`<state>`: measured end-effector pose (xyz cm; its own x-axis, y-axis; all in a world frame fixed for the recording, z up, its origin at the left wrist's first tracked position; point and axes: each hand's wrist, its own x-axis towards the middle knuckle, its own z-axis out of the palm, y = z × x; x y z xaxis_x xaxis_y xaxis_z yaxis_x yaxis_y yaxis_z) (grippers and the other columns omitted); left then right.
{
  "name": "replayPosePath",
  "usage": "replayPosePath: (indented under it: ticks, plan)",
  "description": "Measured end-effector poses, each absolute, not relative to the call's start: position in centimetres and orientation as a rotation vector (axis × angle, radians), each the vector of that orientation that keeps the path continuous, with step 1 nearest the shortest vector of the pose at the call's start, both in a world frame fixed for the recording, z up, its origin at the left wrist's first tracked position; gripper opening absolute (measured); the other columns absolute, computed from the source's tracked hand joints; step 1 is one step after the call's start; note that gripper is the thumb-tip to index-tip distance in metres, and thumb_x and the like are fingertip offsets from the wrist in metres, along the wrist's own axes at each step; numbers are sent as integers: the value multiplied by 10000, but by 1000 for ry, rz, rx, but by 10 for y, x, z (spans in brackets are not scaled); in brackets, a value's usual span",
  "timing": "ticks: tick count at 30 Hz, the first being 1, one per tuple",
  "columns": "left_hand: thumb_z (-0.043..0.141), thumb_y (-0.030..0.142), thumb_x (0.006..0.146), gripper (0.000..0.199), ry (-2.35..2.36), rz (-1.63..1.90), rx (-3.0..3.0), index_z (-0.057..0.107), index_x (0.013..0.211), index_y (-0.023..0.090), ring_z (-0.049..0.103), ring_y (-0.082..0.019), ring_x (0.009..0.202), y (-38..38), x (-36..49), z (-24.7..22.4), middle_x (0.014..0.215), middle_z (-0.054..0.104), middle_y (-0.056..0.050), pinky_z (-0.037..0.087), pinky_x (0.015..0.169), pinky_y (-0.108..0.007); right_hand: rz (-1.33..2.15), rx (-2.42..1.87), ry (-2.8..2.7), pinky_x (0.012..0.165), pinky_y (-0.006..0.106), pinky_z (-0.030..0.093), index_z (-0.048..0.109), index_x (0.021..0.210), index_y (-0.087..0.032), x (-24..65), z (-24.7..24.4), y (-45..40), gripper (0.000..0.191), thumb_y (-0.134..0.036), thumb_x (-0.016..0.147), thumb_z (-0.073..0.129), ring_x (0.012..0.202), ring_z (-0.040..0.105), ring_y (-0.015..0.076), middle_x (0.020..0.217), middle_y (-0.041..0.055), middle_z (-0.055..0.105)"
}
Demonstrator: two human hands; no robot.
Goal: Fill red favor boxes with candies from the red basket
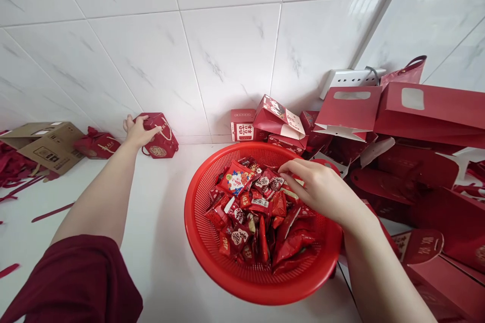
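Observation:
At the wall on the left, a small red gift box (161,149) with a twisted cord handle stands on the white counter. My left hand (138,131) is closed around its left upper side, the thumb lying across the front. A red plastic basket (193,234) full of wrapped sweets (261,202) sits in the middle. Over its right part reaches my right hand (316,186), fingers loosely bent and apart above the sweets, with nothing seen in them. A flat red packet with blue print (235,177) lies on top of the pile.
Several red gift boxes (280,116) and folded red cartons (420,111) crowd the right side, beside a white power strip (352,79). On the left are a brown cardboard box (56,149), another red gift box (100,144) and red ribbon pieces (51,212).

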<state>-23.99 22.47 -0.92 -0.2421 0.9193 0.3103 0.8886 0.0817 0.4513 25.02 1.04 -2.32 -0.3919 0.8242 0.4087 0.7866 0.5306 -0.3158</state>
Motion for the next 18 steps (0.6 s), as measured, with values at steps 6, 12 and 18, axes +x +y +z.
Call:
replayPosePath:
  ticks: [6, 12, 18]
  plan:
    - [705, 631, 788, 912, 2298, 879, 1924, 415, 1431, 54, 160, -315, 1449, 231, -241, -4, 1536, 261, -159, 137, 1217, -481, 127, -1289, -2276, 707, 318, 475, 611, 990, -223, 248, -22, 8, 144, -248, 1016, 471, 832, 664, 201, 968, 39, 709]
    - [741, 642, 753, 930, 2298, 881, 1928, 458, 1417, 56, 285, -305, 1365, 234, -245, -3, 1428, 381, -153, 193, 1197, -514, 86, -1315, -2278, 704, 318, 465, 617, 1001, -219, 249, -24, 10, 157, -255, 1020, 465, 819, 663, 199, 976, 42, 715]
    - [789, 627, 709, 937, 2338, 1068, 1860, 487, 1427, 108, 253, -389, 1431, 237, -240, -18, 1498, 299, -188, 194, 1206, -529, 78, -1353, -2288, 704, 303, 451, 625, 1008, -219, 249, -24, 10, 161, -260, 1022, 470, 835, 667, 193, 993, 38, 718]
